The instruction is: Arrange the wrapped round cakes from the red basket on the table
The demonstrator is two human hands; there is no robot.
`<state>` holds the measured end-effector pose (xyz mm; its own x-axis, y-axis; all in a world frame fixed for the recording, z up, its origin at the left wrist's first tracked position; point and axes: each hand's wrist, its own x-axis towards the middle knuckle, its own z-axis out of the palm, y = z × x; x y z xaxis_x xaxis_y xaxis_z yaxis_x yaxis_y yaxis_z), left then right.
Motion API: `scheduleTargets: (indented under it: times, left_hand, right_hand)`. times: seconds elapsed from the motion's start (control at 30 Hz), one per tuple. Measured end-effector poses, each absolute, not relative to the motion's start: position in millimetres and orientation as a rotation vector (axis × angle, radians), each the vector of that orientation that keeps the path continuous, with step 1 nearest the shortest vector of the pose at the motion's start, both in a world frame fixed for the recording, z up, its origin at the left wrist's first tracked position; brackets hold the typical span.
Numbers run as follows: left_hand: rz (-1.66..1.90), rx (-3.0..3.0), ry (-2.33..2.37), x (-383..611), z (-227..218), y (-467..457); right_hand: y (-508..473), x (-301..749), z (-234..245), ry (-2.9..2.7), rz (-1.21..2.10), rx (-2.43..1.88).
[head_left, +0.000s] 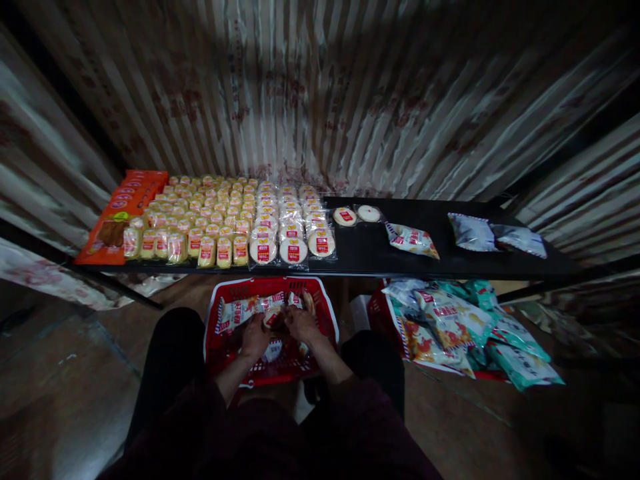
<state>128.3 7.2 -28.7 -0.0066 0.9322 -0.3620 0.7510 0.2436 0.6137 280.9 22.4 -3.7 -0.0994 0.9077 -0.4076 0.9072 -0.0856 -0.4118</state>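
Observation:
Both of my hands reach down into a red shopping basket (pixel 330 308) with a white rim, between my knees. My left hand (pixel 254 338) is closed on the side of a wrapped round cake (pixel 273 316) with a red label. My right hand (pixel 301 325) is just right of this cake, its fingers curled down among the packets; what they grip is hidden. White-and-red snack bags (pixel 235 312) lie along the basket's back left, and another small white packet (pixel 273 350) lies below my hands.
A black shelf (pixel 360 257) spans behind the basket. On it stand rows of small yellow wrapped cakes (pixel 207 252), stacks of round wrapped cakes (pixel 293 251), an orange bag (pixel 113 227) and several snack bags (pixel 413 240). A second basket heaped with bags (pixel 450 317) stands at right.

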Motion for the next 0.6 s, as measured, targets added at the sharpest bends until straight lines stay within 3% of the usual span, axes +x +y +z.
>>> scheduleTargets:
  times: [0.6]
  left_hand:
    - [0.190, 1.623, 1.801, 136.0, -44.6, 20.8]
  right_hand:
    - [26.4, 269.0, -6.3, -2.085, 1.075, -2.105]
